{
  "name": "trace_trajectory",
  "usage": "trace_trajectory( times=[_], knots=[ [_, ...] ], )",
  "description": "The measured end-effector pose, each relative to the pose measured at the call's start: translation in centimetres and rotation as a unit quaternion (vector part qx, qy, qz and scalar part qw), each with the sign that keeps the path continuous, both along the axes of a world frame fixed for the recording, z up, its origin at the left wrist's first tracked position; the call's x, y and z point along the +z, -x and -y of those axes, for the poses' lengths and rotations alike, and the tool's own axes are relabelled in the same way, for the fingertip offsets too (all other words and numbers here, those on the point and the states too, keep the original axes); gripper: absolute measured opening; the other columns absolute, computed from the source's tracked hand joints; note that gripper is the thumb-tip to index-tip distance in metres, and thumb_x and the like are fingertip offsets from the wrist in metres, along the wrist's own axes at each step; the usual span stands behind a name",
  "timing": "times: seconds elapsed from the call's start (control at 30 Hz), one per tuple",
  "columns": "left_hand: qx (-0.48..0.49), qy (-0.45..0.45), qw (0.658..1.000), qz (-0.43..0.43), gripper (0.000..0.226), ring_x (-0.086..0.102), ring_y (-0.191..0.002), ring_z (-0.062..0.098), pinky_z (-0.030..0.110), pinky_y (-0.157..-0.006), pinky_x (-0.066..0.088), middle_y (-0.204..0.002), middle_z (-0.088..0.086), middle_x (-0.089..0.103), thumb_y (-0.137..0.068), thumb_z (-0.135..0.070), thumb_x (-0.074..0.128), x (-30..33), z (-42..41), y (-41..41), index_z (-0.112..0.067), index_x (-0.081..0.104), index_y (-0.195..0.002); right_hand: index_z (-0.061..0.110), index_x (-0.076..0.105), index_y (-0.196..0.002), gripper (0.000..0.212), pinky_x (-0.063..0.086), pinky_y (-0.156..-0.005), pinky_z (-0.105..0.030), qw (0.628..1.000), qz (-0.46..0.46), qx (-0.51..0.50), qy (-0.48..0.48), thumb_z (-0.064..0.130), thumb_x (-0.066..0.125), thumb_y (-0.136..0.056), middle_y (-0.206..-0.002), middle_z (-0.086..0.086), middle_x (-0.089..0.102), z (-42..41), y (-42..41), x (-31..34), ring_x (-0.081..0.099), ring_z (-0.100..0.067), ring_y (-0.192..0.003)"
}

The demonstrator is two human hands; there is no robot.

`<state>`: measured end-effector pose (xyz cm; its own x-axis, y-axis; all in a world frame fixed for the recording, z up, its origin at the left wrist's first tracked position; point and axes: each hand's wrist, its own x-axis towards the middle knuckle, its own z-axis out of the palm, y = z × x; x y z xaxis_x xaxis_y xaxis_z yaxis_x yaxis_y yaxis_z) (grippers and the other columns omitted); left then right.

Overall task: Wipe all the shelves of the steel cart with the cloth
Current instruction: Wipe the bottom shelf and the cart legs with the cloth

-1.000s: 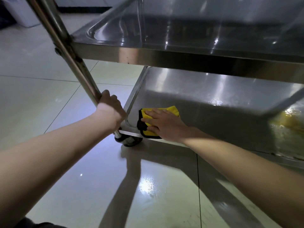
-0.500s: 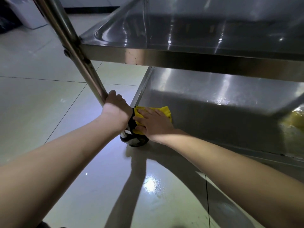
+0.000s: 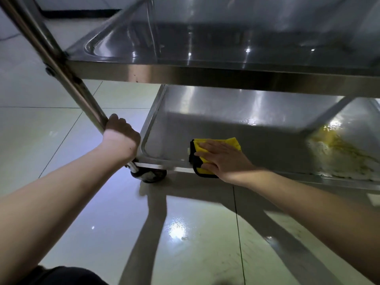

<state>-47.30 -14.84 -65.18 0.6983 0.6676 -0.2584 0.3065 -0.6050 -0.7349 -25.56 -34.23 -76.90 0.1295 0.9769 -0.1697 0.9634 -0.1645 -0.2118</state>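
Now the right hand (image 3: 223, 159) lies flat on the yellow cloth (image 3: 207, 156), fingers (image 3: 205, 145) straight and pressing it onto the bottom shelf (image 3: 257, 118) of the steel cart (image 3: 205, 78). The cloth sits at the shelf's near edge, its black-trimmed end lapping over the rim. Half a second ago it was pushed into the near left corner, touching the other hand; it has since slid right, leaving bare steel between them. The left hand (image 3: 120, 136) keeps its fingers clenched around the slanted cart leg (image 3: 61, 64) just above the caster wheel (image 3: 149, 175), steadying the frame. Further right on the same shelf, a yellowish smear (image 3: 337, 149) remains, well apart from the cloth. Judging by this, the stroke is heading towards that dirty patch, so the bottom shelf is only partly wiped.
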Motion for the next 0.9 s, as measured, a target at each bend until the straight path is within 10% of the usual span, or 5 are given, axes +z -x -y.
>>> trace_trajectory(
  times=[0.47, 0.7, 0.9],
  knots=[
    [0.117, -0.014, 0.993, -0.03, 0.011, 0.046, -0.119, 0.019, 0.037, -0.102, 0.032, -0.11, -0.003, 0.054, -0.089, -0.029, 0.056, -0.1, 0.9, -1.9, -0.028, 0.046, -0.094, 0.047, 0.029, -0.16, 0.108, 0.003, -0.13, -0.036, 1.0, -0.013, -0.019, -0.005, 0.089, -0.023, -0.075, -0.172, 0.019, 0.011, 7.4, -6.1, 0.3, 0.001, -0.007, -0.16],
    [0.168, 0.051, 0.984, -0.005, 0.019, 0.052, -0.101, 0.021, 0.038, -0.094, 0.036, -0.092, -0.005, 0.056, -0.09, -0.041, 0.049, 0.7, 2.2, -4.6, -0.026, 0.058, -0.098, 0.045, 0.034, -0.158, 0.067, 0.009, -0.129, -0.039, 1.0, -0.012, -0.007, -0.021, 0.067, 0.011, -0.1, -0.172, 0.017, 0.015, 7.3, -6.3, -0.1, 0.006, -0.009, -0.16],
    [0.03, 0.144, 0.988, 0.034, 0.031, 0.057, -0.116, 0.023, 0.035, -0.093, 0.044, -0.124, -0.001, 0.059, -0.102, -0.037, 0.037, 0.4, 6.4, -7.4, -0.026, 0.055, -0.125, 0.043, 0.039, -0.157, 0.064, 0.01, -0.128, -0.037, 0.999, -0.001, 0.005, -0.045, 0.064, 0.016, -0.101, -0.171, 0.013, 0.024, 7.3, -6.5, -0.2, 0.014, -0.013, -0.159]
  ],
)
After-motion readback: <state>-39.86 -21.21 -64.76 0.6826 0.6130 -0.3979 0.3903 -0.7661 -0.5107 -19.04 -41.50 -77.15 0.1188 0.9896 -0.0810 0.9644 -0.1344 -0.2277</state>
